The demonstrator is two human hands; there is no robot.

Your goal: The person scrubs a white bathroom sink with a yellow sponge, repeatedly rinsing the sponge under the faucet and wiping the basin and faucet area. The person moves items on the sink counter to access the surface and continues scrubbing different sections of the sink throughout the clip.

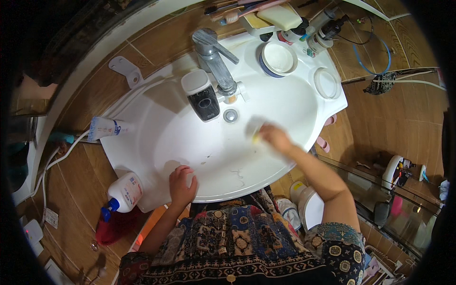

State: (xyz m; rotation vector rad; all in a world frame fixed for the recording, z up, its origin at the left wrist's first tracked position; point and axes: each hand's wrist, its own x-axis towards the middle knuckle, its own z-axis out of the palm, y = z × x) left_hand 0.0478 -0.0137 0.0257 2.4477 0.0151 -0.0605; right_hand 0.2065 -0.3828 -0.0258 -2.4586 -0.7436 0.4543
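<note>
A white ceramic washbasin [199,164] stretches out below me, with dark specks and hair-like marks on its near slope. My right hand [276,137] reaches into the bowl, right of the drain. Its fingers are closed on a small pale yellow thing [255,137], blurred by motion, perhaps a sponge. On the near rim at the left rests my left hand [182,187], fingers slightly spread and holding nothing. A grey metal faucet [221,67] stands at the back, above the round drain stopper [230,115]. A black-and-white device [203,96] is beside the spout.
A white pump bottle [126,192] and a squeeze tube [107,128] are at the left. Stacked round dishes [279,58], a clear round lid [326,83] and several bottles occupy the back right. A soap bar [279,17] lies on a soap dish [254,25] near toothbrushes [231,17].
</note>
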